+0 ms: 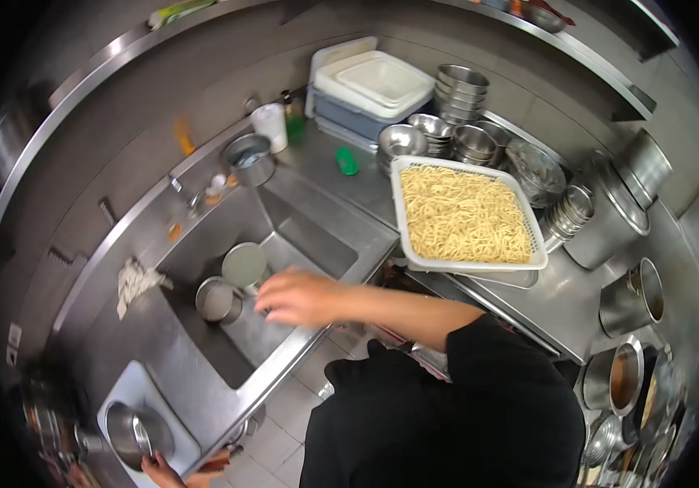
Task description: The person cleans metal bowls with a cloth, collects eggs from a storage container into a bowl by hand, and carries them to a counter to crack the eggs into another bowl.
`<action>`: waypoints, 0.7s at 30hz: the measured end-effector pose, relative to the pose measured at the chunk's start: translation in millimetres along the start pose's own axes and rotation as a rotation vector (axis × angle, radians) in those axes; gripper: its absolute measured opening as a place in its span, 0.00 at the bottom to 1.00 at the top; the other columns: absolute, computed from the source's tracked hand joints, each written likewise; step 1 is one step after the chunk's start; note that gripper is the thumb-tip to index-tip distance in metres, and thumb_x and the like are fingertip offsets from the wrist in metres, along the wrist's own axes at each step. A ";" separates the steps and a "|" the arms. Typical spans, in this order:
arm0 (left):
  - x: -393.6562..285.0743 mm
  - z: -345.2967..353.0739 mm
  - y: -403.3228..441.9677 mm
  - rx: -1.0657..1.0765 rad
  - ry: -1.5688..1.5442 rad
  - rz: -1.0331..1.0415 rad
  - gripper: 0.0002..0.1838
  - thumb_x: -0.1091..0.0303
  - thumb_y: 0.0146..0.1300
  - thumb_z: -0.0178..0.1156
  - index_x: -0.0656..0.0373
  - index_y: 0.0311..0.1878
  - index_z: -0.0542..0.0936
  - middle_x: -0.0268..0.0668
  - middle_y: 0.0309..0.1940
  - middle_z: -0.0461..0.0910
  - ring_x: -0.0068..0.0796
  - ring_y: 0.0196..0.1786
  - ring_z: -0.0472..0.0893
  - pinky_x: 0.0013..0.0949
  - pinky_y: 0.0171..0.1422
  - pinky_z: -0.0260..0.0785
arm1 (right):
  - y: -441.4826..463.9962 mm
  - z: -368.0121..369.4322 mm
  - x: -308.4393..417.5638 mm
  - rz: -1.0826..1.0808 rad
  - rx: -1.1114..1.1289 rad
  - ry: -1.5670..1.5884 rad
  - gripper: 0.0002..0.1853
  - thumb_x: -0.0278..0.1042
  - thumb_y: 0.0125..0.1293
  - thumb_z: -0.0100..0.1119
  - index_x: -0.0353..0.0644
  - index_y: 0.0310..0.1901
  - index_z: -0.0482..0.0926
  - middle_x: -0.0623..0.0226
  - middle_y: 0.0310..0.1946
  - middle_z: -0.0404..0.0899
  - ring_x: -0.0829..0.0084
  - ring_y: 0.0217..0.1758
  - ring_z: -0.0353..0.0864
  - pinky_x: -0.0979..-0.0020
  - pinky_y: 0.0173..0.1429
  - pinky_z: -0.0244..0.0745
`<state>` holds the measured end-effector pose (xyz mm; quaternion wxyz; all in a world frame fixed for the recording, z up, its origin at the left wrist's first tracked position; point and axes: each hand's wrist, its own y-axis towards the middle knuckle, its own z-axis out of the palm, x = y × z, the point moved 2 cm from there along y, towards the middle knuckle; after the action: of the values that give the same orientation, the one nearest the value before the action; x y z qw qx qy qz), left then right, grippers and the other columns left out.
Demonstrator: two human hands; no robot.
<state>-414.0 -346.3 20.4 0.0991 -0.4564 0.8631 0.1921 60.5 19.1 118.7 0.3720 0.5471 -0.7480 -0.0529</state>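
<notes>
My right hand (297, 298) reaches over the sink, slightly blurred, its fingers apart beside two small pots. One pot (244, 264) holds cloudy liquid; the other pot (218, 300) holds a paler liquid. Both stand in the sink basin, with handles toward my hand. At the lower left edge, my left hand (161, 471) is closed at the near rim of a metal bowl (126, 435). A shiny strip inside the bowl may be a utensil or a reflection. Beneath the bowl lies a white cutting board (139, 382).
A white basket of noodles (467, 215) stands on the right counter. Behind it are stacked metal bowls (462, 89) and lidded tubs (374, 85). A metal pot (249, 159) sits by the faucet (183, 191); a cloth (139, 283) lies left of the sink.
</notes>
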 end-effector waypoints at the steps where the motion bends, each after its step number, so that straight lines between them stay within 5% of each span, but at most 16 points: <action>1: -16.6 -0.9 1.1 -0.177 0.037 0.183 0.26 0.53 0.62 0.69 0.62 0.56 0.80 0.51 0.50 0.83 0.50 0.48 0.83 0.48 0.55 0.75 | -12.3 -43.5 -16.4 0.108 0.000 -0.048 0.15 0.43 0.66 0.63 0.46 0.50 0.83 0.62 0.52 0.81 0.58 0.59 0.78 0.56 0.65 0.69; 2: -31.6 0.3 -1.8 -0.359 0.073 0.356 0.24 0.56 0.66 0.67 0.65 0.56 0.80 0.52 0.50 0.83 0.52 0.47 0.82 0.48 0.53 0.76 | -26.1 -81.7 -42.4 0.142 -0.060 -0.068 0.16 0.42 0.66 0.64 0.44 0.51 0.83 0.60 0.52 0.81 0.55 0.57 0.79 0.57 0.62 0.72; 4: -79.4 7.4 -9.0 -0.413 0.017 0.371 0.24 0.56 0.66 0.67 0.65 0.56 0.80 0.52 0.52 0.82 0.52 0.47 0.82 0.47 0.54 0.76 | -57.6 -160.8 -90.9 0.316 -0.192 -0.211 0.16 0.38 0.66 0.64 0.44 0.52 0.82 0.61 0.51 0.82 0.59 0.56 0.81 0.60 0.62 0.74; 6: -120.7 29.2 -17.0 -0.184 -0.451 0.124 0.26 0.55 0.66 0.67 0.66 0.58 0.78 0.53 0.53 0.82 0.52 0.48 0.82 0.48 0.55 0.76 | -83.2 -245.6 -126.1 0.539 -0.306 -0.243 0.18 0.41 0.65 0.65 0.45 0.54 0.81 0.59 0.52 0.82 0.58 0.54 0.82 0.61 0.61 0.76; 7: -171.1 18.6 -38.4 -0.150 -0.103 0.339 0.29 0.56 0.66 0.67 0.67 0.62 0.75 0.53 0.53 0.81 0.50 0.48 0.83 0.47 0.55 0.76 | -98.6 -285.6 -153.3 0.606 -0.372 -0.363 0.19 0.41 0.65 0.65 0.45 0.55 0.81 0.59 0.52 0.82 0.58 0.54 0.82 0.61 0.60 0.76; 8: -251.9 -2.2 -59.3 0.173 -0.022 0.018 0.29 0.58 0.67 0.66 0.65 0.65 0.73 0.53 0.51 0.82 0.44 0.46 0.84 0.43 0.53 0.76 | -110.0 -325.1 -178.4 0.724 -0.362 -0.475 0.20 0.42 0.65 0.64 0.44 0.57 0.80 0.57 0.54 0.82 0.56 0.55 0.82 0.61 0.60 0.76; 9: -224.3 61.5 -59.4 0.279 -0.646 -0.057 0.27 0.59 0.68 0.65 0.61 0.65 0.75 0.49 0.48 0.83 0.36 0.42 0.84 0.38 0.48 0.77 | -122.3 -363.5 -205.1 0.808 -0.361 -0.540 0.22 0.44 0.65 0.63 0.44 0.59 0.78 0.54 0.57 0.80 0.54 0.59 0.80 0.60 0.63 0.74; 11: -300.0 67.5 -83.7 0.424 -0.374 0.132 0.25 0.61 0.69 0.64 0.59 0.66 0.75 0.45 0.46 0.84 0.31 0.40 0.83 0.35 0.43 0.77 | -157.9 -436.6 -279.7 0.966 -0.486 -0.750 0.26 0.44 0.64 0.65 0.44 0.61 0.77 0.54 0.57 0.81 0.54 0.61 0.80 0.59 0.66 0.73; 13: -329.9 106.3 -85.8 0.481 -0.538 0.131 0.25 0.62 0.69 0.63 0.59 0.66 0.74 0.44 0.49 0.83 0.31 0.40 0.83 0.34 0.43 0.77 | -186.2 -501.7 -334.4 1.207 -0.569 -0.749 0.32 0.44 0.63 0.65 0.41 0.67 0.71 0.47 0.61 0.77 0.51 0.65 0.76 0.58 0.68 0.71; 16: -398.1 116.4 -80.1 0.577 -0.637 0.045 0.26 0.63 0.69 0.63 0.61 0.67 0.73 0.44 0.57 0.79 0.32 0.46 0.82 0.33 0.52 0.76 | -233.7 -571.2 -424.7 1.184 -0.768 -0.742 0.36 0.45 0.62 0.67 0.41 0.69 0.68 0.47 0.64 0.75 0.51 0.66 0.75 0.59 0.68 0.71; 18: -469.7 113.4 -72.2 0.533 -0.807 0.126 0.13 0.65 0.69 0.64 0.62 0.52 0.78 0.35 0.41 0.80 0.23 0.36 0.78 0.28 0.42 0.71 | -246.5 -587.7 -457.6 1.166 -0.687 -0.718 0.39 0.49 0.60 0.68 0.42 0.70 0.67 0.48 0.65 0.74 0.51 0.67 0.75 0.59 0.68 0.72; 21: -584.4 123.2 -54.8 0.671 -0.847 0.388 0.15 0.69 0.69 0.61 0.61 0.57 0.77 0.31 0.42 0.79 0.19 0.37 0.77 0.25 0.40 0.70 | -228.7 -596.0 -455.6 1.256 -0.641 -0.568 0.40 0.57 0.55 0.72 0.42 0.65 0.72 0.50 0.56 0.80 0.55 0.59 0.79 0.60 0.63 0.74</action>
<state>-39.9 115.9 98.0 0.5387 -0.1167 0.8297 0.0885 661.6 514.7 208.1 0.2661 -0.1510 -0.9340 -0.1847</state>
